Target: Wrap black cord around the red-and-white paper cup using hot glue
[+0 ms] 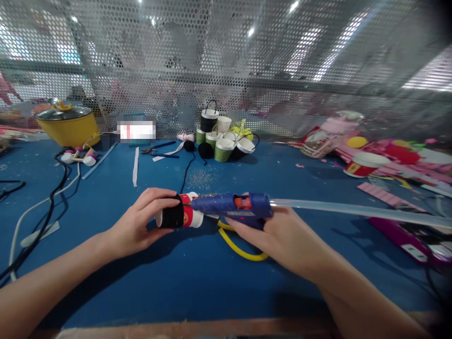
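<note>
My left hand (141, 219) grips a small paper cup (192, 216) lying on its side, its red and white wall showing at the right end. Black yarn (173, 213) is wound around the half nearest my fingers. A blue hot glue gun (226, 205) is held in my right hand (282, 233), its nozzle at the cup's wall beside the yarn's edge. Whether the tip touches the cup I cannot tell. From the gun's back a long clear glue stick (353, 211) runs off to the right. A black strand leads from the cup towards a yarn ball (189, 146).
Several yarn-wrapped cups (223, 149) stand at the back centre, near pliers (158, 150). A yellow pot (67, 127) is back left, with cables (52, 197) in front. A yellow tube (240, 252) curves under the gun. Right are a red cup (360, 168) and a purple device (399, 238).
</note>
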### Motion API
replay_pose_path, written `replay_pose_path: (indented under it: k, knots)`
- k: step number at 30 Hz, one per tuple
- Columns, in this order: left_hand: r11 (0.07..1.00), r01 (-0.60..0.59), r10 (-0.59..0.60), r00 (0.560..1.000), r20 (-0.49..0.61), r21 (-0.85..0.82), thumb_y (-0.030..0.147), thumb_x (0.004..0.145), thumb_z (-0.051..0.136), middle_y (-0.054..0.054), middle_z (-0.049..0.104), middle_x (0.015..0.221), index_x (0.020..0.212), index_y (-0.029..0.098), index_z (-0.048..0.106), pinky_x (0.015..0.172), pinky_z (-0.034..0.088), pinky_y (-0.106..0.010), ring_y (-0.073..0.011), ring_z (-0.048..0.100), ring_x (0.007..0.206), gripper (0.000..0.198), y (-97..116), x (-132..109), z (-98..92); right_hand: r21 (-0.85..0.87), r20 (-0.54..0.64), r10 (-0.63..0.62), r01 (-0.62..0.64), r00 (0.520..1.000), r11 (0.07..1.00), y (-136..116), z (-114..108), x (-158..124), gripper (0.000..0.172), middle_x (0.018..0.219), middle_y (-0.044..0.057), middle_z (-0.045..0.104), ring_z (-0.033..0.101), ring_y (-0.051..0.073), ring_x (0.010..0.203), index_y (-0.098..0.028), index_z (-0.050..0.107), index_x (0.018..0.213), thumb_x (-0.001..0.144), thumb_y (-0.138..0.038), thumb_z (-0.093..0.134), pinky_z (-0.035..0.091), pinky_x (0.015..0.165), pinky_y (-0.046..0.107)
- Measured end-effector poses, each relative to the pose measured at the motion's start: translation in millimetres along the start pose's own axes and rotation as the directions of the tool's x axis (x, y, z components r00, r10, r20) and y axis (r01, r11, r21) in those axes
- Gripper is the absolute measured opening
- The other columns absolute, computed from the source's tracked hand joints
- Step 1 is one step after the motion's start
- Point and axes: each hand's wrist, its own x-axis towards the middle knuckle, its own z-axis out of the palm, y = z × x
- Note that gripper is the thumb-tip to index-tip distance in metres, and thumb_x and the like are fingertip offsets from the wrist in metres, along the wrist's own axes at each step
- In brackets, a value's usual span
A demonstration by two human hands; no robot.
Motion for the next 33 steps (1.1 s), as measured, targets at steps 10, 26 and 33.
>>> replay_pose_path:
  k: [10,26,33]
  knots:
    - [0.972,0.179,-0.181,0.983,0.002,-0.151,0.023,0.078,0.065,-0.012,0.053,0.117,0.118,0.02,0.046,0.093,0.046,-0.04,-0.0236,0.053,0.11,0.044,0,1,-1.4,-0.031,-0.038,-0.012,0.011,0.999,0.999,6,9,-5,0.02,0.054,0.001,0.061,0.058,0.017,0.052,-0.02,0.069,0.077,0.08,-0.023,0.05,0.045,0.05,0.025]
    - [0.977,0.164,-0.168,0.986,-0.019,-0.137,0.023,0.077,0.065,-0.013,0.054,0.115,0.117,0.018,0.046,0.091,0.047,-0.041,-0.024,0.053,0.108,0.045,2,1,-1.3,0.085,-0.024,0.054,-0.051,0.998,0.995,9,14,-3,0.025,0.051,0.0,0.058,0.052,0.014,0.046,-0.02,0.063,0.062,0.082,-0.027,0.049,0.04,0.047,0.026]
    - [0.992,0.119,-0.119,0.993,0.006,-0.033,0.022,0.079,0.063,-0.013,0.053,0.117,0.118,0.017,0.045,0.091,0.048,-0.043,-0.0243,0.052,0.109,0.043,2,-1,0.3,0.072,-0.056,0.045,-0.041,0.997,0.997,8,12,1,0.032,0.049,-0.001,0.053,0.051,0.014,0.048,-0.02,0.055,0.054,0.083,-0.031,0.048,0.04,0.049,0.026]
